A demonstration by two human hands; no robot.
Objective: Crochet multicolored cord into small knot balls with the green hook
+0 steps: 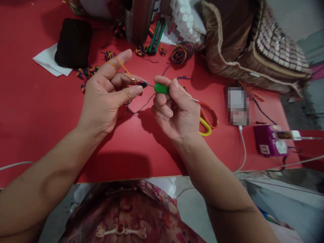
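Observation:
My right hand (177,106) is closed on the green handle of a crochet hook (161,88), whose thin metal shaft points left. A small dark crocheted piece (141,83) with multicoloured stitches sits around the shaft. My left hand (103,87) pinches that piece between thumb and fingers. Orange yarn (122,64) loops over its raised index finger and runs down to the hook. A dark strand (141,109) hangs below, between the hands. Partly behind my right hand lie scissors (212,116) with red and yellow handles.
Beyond my hands on the red table (45,128) are a yarn ball (181,53), a green cutter (156,37), a black case (73,42) and several yarn scraps. A brown bag (227,60) stands back right. A phone (238,104) and purple power block (270,140) with cables lie right.

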